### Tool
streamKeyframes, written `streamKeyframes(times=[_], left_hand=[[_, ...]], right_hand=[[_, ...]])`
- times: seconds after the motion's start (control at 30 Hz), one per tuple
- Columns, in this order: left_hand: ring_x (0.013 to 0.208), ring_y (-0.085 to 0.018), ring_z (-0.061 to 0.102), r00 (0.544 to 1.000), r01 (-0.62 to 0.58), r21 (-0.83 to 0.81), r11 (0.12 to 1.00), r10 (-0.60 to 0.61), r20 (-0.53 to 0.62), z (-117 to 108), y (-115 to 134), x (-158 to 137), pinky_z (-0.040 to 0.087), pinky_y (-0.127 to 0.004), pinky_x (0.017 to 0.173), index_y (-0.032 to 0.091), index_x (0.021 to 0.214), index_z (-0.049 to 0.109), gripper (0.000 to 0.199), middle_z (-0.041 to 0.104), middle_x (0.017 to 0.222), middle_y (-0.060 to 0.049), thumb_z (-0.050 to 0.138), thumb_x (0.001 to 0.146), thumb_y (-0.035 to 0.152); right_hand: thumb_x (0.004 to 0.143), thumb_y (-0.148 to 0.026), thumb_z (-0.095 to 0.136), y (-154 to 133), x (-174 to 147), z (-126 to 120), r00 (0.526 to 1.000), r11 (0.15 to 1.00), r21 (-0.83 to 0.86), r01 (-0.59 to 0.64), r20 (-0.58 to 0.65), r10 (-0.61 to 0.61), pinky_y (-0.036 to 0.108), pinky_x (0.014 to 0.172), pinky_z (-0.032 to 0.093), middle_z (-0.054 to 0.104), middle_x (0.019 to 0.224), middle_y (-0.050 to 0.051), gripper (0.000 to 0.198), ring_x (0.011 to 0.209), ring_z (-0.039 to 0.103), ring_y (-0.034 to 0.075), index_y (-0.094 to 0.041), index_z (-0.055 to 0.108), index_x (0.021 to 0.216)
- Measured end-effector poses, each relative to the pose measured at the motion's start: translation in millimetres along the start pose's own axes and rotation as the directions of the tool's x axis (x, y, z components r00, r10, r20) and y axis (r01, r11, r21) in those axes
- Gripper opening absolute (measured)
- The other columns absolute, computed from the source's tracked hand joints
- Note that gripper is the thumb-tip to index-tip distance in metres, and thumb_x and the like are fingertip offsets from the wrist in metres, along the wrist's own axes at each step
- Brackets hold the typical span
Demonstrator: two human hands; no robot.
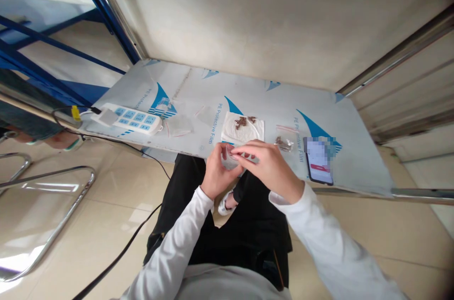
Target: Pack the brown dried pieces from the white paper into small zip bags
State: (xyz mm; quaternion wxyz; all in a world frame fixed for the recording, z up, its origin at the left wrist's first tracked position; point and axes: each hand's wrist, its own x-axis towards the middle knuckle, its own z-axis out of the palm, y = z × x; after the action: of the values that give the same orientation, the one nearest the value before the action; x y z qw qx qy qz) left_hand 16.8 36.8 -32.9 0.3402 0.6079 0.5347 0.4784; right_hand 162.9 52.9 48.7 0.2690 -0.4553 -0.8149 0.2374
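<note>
My left hand (pixel 219 172) is closed round a small clear plastic bag (pixel 230 162) at the table's front edge. Over the mouth of this bag, my right hand (pixel 260 158) has its thumb and fingertips pinched together; what lies between them is too small to name. Just beyond my hands, a white cloth or tissue (pixel 230 135) is spread on the table with several small brown pieces (pixel 241 122) on it. To the right of it lies another clear zip bag (pixel 284 141) with brown pieces inside.
A phone (pixel 321 163) lies at the right on the film-covered table (pixel 358 148). At the left are a white power strip (pixel 131 119) with a plugged-in cable and several clear bags (pixel 179 126). A metal-framed chair (pixel 90 172) and another person's foot (pixel 64 140) are at far left.
</note>
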Motion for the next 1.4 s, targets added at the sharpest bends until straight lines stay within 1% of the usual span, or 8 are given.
streamKeyframes(times=[0.37,0.53,0.7,0.77,0.87,0.97,1.1,1.4], left_hand=[[0.079,-0.014,0.055,0.997,-0.061,-0.153,0.986,0.068,0.039,-5.9,4.4,-3.5,0.046,-0.027,0.074,0.019,0.104,0.048,0.05,0.059,0.091,-0.002,0.079,0.065,0.03],[0.082,-0.014,0.055,0.996,-0.087,-0.309,0.947,0.082,-0.026,-18.1,15.3,-3.6,0.042,-0.028,0.077,0.017,0.093,0.062,0.011,0.064,0.088,-0.005,0.061,0.087,0.027],[0.077,-0.014,0.057,0.998,-0.055,-0.351,0.935,0.041,-0.049,-21.3,26.2,-2.1,0.041,-0.027,0.076,0.018,0.084,0.067,0.006,0.067,0.08,-0.003,0.067,0.083,0.024],[0.076,-0.014,0.057,0.998,-0.028,-0.381,0.924,0.005,-0.06,-20.2,28.8,-3.4,0.042,-0.027,0.077,0.017,0.082,0.067,0.008,0.066,0.079,-0.003,0.068,0.082,0.025],[0.075,-0.013,0.057,0.991,0.044,-0.459,0.887,-0.097,-0.092,-17.0,32.2,-7.0,0.044,-0.026,0.076,0.017,0.084,0.067,0.011,0.066,0.08,-0.003,0.068,0.082,0.028],[0.074,-0.013,0.058,0.982,0.086,-0.513,0.854,-0.161,-0.103,-14.0,36.1,-11.3,0.046,-0.025,0.075,0.016,0.084,0.066,0.014,0.066,0.079,-0.003,0.069,0.081,0.029],[0.074,-0.012,0.059,0.975,0.108,-0.521,0.847,-0.192,-0.11,-14.4,39.2,-16.2,0.046,-0.024,0.075,0.016,0.081,0.066,0.014,0.066,0.077,-0.002,0.07,0.081,0.029],[0.075,-0.013,0.057,0.985,0.146,-0.477,0.867,-0.17,-0.007,-26.3,33.4,-11.7,0.045,-0.025,0.076,0.016,0.081,0.068,0.014,0.067,0.08,-0.004,0.07,0.081,0.029]], right_hand=[[0.092,-0.025,0.058,7.9,-5.7,-10.7,0.978,0.986,-0.067,0.154,0.152,-0.143,0.031,0.075,0.049,0.071,0.082,0.004,0.016,0.081,0.062,0.018,-0.019,0.072,0.089],[0.094,-0.02,0.052,-0.6,-11.5,-33.8,0.963,0.952,-0.178,0.247,0.152,-0.222,0.034,0.079,0.048,0.07,0.088,0.007,0.02,0.086,0.06,0.02,-0.018,0.072,0.097],[0.094,-0.019,0.052,-4.6,-23.4,-38.4,0.969,0.96,-0.168,0.225,0.141,-0.202,0.037,0.084,0.048,0.069,0.089,0.006,0.019,0.089,0.059,0.02,-0.019,0.07,0.099],[0.091,-0.022,0.059,-4.2,-28.2,-32.7,0.989,0.987,-0.071,0.144,0.02,-0.143,0.037,0.087,0.048,0.069,0.097,0.006,0.017,0.094,0.06,0.02,-0.021,0.068,0.105],[0.076,-0.033,0.077,-4.1,-31.1,-17.8,0.968,0.973,0.215,-0.086,-0.215,0.133,0.036,0.085,0.051,0.065,0.117,0.008,0.051,0.099,0.061,0.021,-0.024,0.059,0.123],[0.072,-0.041,0.077,-4.0,-28.3,-2.6,0.917,0.773,0.567,-0.285,-0.074,0.393,0.033,0.079,0.054,0.07,0.109,0.008,0.046,0.093,0.066,0.021,-0.022,0.065,0.113],[0.072,-0.042,0.076,-3.0,-23.9,5.4,0.861,0.57,0.732,-0.373,0.044,0.507,0.031,0.073,0.055,0.075,0.079,0.005,0.026,0.077,0.07,0.019,-0.017,0.074,0.08],[0.07,-0.04,0.079,-4.1,-29.5,-0.8,0.882,0.7,0.625,-0.345,-0.039,0.47,0.031,0.073,0.053,0.076,0.085,0.006,0.024,0.079,0.069,0.02,-0.019,0.076,0.082]])
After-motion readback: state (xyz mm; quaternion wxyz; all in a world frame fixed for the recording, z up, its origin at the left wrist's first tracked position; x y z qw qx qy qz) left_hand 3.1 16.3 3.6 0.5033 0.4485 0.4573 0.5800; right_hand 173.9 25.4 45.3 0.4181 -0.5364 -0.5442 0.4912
